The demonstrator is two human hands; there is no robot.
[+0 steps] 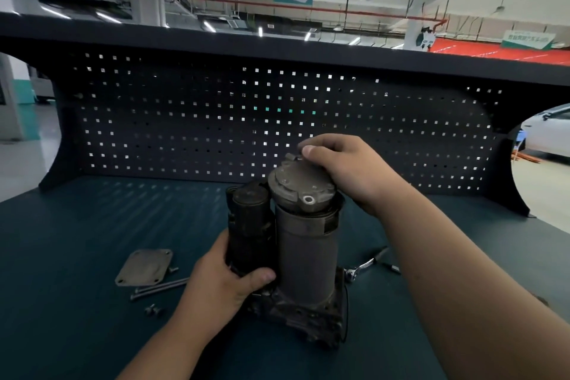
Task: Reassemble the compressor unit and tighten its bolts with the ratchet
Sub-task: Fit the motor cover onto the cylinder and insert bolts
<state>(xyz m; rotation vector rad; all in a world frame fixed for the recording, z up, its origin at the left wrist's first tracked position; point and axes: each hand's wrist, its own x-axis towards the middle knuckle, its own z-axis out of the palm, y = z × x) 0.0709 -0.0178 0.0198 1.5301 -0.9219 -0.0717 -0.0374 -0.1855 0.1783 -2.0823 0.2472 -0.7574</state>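
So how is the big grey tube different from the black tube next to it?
The grey tube is wider and stands taller; the black tube is thinner and shorter. The grey tube has a metal cap on top, held by the right hand; the left hand grips the black tube. Both stand upright on one base.

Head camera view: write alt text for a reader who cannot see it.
A person steadies an upright compressor unit on a teal bench, left hand gripping its black cylinder, right hand holding the end cap on top. A cover plate and long bolts lie left; a ratchet lies right.
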